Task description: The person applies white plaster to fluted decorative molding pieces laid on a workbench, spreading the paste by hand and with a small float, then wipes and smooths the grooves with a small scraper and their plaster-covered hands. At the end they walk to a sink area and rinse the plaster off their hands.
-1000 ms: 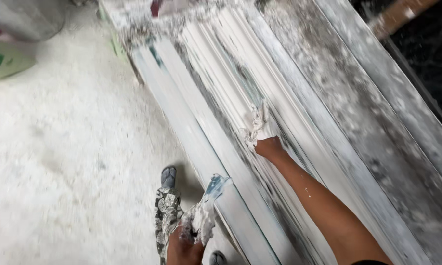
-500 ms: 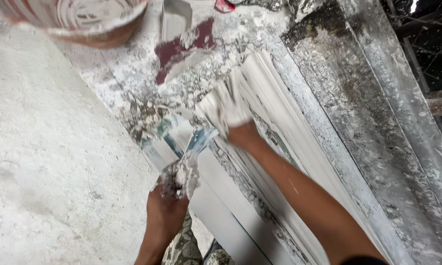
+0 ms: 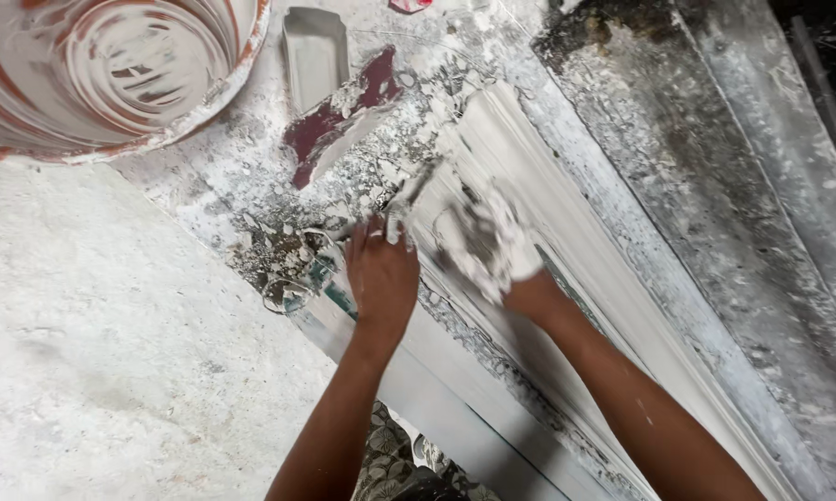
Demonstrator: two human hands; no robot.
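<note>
Left hand: the left hand (image 3: 381,274) lies knuckles up at the near end of the moulding, fingers curled around the handle of a plaster-caked scraper (image 3: 409,197) whose blade points up and to the right.
Right hand: the right hand (image 3: 488,243) is coated white and blurred; it presses on the top of the plaster moulding (image 3: 539,186), just right of the left hand. Whether its fingers are spread or closed around a lump of plaster I cannot tell.
Moulding: a long white ribbed strip, running from the upper middle down to the lower right, lying on the worktop (image 3: 771,278), with both hands at its upper end.
Worktop: grey, crusted with dried plaster, darker and wet-looking along the right of the strip.
Bucket: 1 round bucket (image 3: 112,74), reddish outside and smeared white inside, stands at the upper left, well apart from the hands.
Tray: 1 small grey tray (image 3: 314,51) sits beside the bucket.
Red piece: a dark red flat piece (image 3: 339,116), partly covered in plaster, lies just below the tray, near the scraper's tip.
Floor: pale, plaster-dusted floor (image 3: 112,353) fills the left.
</note>
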